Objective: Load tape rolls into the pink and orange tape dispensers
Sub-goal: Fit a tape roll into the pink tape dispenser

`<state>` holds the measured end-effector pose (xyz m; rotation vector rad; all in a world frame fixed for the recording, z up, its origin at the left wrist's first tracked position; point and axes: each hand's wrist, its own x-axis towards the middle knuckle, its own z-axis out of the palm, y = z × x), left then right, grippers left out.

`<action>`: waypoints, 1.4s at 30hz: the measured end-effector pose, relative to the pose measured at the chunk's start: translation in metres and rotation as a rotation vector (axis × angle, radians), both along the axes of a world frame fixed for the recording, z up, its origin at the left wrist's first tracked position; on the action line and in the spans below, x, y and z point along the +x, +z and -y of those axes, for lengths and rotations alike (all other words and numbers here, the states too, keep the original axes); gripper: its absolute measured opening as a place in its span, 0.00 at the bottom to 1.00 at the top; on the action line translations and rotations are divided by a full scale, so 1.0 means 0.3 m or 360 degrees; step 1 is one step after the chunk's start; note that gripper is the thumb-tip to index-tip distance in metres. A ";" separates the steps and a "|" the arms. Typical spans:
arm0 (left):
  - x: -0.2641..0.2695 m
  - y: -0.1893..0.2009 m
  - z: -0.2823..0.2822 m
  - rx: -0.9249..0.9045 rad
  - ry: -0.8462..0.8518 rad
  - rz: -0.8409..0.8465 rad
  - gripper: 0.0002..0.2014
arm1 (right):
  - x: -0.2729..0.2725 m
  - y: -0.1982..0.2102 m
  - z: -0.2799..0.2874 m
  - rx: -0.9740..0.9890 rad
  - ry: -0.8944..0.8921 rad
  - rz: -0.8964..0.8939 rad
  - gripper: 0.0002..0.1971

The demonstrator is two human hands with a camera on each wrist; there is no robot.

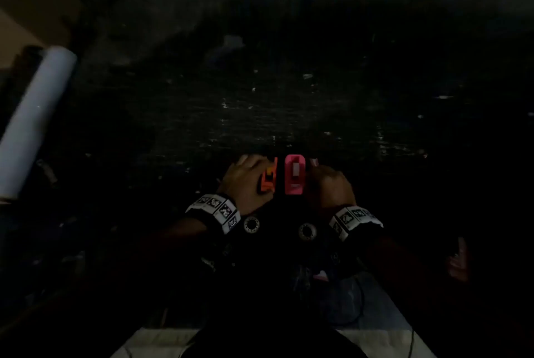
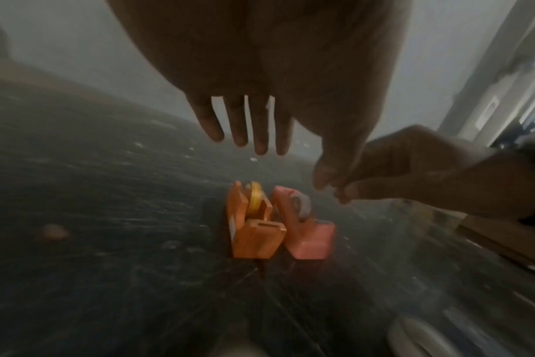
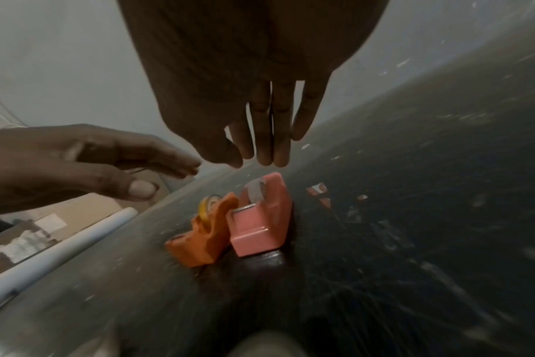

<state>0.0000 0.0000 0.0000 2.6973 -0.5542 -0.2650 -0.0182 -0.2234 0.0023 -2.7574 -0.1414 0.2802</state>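
On the dark table the orange dispenser (image 1: pixel 270 178) and the pink dispenser (image 1: pixel 294 174) stand side by side, touching. A yellow roll (image 2: pixel 255 198) sits in the orange dispenser (image 2: pixel 254 232), and a white roll (image 2: pixel 301 205) sits in the pink one (image 2: pixel 309 234). My left hand (image 2: pixel 260 125) hovers over the orange dispenser (image 3: pixel 205 236) with straight fingers and holds nothing. Over the pink dispenser (image 3: pixel 260 222), my right hand (image 3: pixel 266 140) also hangs with straight fingers and is empty. In the head view both hands (image 1: pixel 248 181) (image 1: pixel 329 187) flank the pair closely; contact is unclear there.
Two loose tape rolls (image 1: pixel 251 224) (image 1: pixel 307 231) lie near my wrists at the table's front. A long white tube (image 1: pixel 37 123) lies along the left edge beside a cardboard box (image 3: pixel 86 217). Small red scraps (image 3: pixel 316 190) lie right of the pink dispenser. The scene is very dim.
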 end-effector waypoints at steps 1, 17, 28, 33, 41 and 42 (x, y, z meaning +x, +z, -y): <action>0.029 -0.004 0.016 0.0039 -0.0034 -0.0076 0.38 | 0.028 -0.027 0.000 0.0048 -0.0007 -0.0017 0.12; 0.190 -0.150 0.151 0.0158 -0.0239 -0.0178 0.47 | 0.204 -0.134 -0.046 -0.0095 0.0104 -0.0149 0.27; 0.191 -0.096 0.151 0.0158 -0.0253 -0.0247 0.55 | 0.189 -0.019 -0.005 0.0320 0.0027 -0.0244 0.20; 0.095 -0.025 0.104 -0.0830 0.0212 -0.0465 0.26 | 0.081 -0.023 0.018 0.0562 -0.0100 -0.0057 0.19; -0.105 -0.051 0.119 -0.1711 0.1051 -0.1262 0.15 | -0.053 -0.032 -0.021 0.0930 -0.0015 -0.0015 0.19; -0.118 -0.055 0.120 -0.1762 0.1131 -0.1295 0.16 | -0.057 -0.029 -0.029 0.0970 -0.0037 -0.0009 0.22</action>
